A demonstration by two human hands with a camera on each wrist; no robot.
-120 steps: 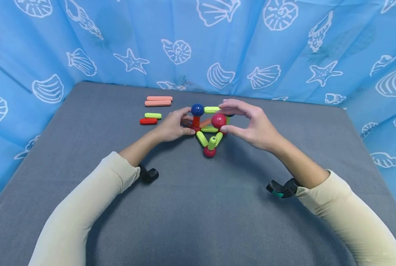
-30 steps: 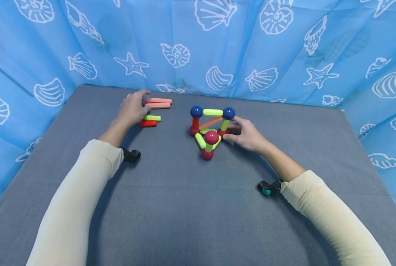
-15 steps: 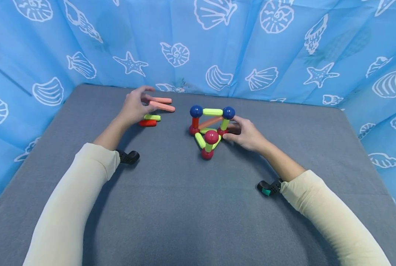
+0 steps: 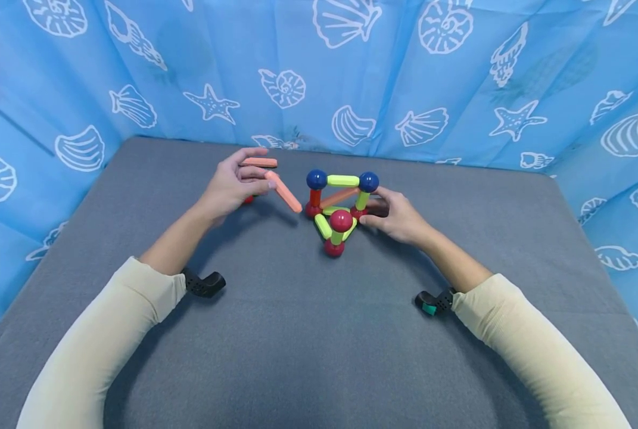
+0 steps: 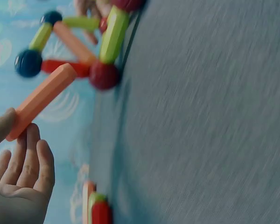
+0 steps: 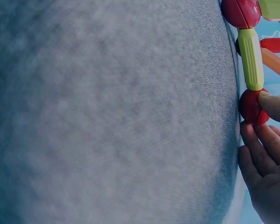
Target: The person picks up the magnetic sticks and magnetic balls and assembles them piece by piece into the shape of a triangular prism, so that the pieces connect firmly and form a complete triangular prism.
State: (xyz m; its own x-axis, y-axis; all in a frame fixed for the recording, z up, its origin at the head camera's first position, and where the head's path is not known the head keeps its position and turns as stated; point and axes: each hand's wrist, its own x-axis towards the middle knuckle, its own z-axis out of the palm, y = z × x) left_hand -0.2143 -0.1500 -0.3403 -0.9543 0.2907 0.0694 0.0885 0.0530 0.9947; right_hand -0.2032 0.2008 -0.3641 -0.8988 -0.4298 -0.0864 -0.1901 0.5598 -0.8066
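My left hand [image 4: 230, 189] pinches a salmon rod [image 4: 285, 193] near one end between thumb and fingers. The rod slants in the air left of a framework of balls and magnetic-looking rods. Two blue balls [image 4: 316, 179] joined by a lime rod [image 4: 342, 180] form its back top edge, over red balls below. A red ball [image 4: 341, 221] tops the short front upright, and a salmon rod [image 5: 75, 43] crosses the back diagonally. My right hand [image 4: 401, 219] holds the back right bottom red ball [image 6: 253, 107] between thumb and fingers.
A salmon rod [image 4: 260, 162] lies at the back left. Beside it are a lime rod [image 5: 95, 198] and a red rod [image 5: 101, 213], mostly behind my left hand in the head view. A blue shell-print curtain [image 4: 222, 59] stands behind the grey table [image 4: 319, 339].
The front upright has gained its red top ball. My left hand has picked up a salmon rod from the back left and carried it right. My right hand has moved down to the bottom ball.
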